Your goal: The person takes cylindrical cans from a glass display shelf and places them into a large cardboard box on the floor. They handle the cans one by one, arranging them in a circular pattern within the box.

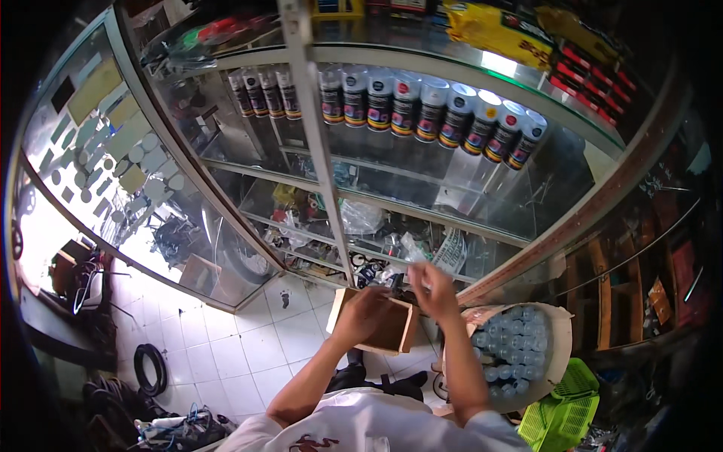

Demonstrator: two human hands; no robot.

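Both of my hands are raised in front of the shelves, above an open brown box (407, 329) with pale sides. My left hand (364, 312) is over the box's left part, its fingers curled together towards the right; a small dark shape lies by the fingertips, too unclear to name. Slightly higher and to the right, my right hand (434, 291) is closed with thumb and fingers drawn together. A small clear plastic piece (411, 247) shows just above its fingertips; whether the fingers grip it is hard to see.
Spray cans (404, 104) line a glass shelf ahead. Lower shelves hold loose plastic bags (361, 216) and small parts. At right stand a carton (559, 339) of clear bottles and a green basket (570, 403). A black tyre (150, 370) lies on the white tiles at left.
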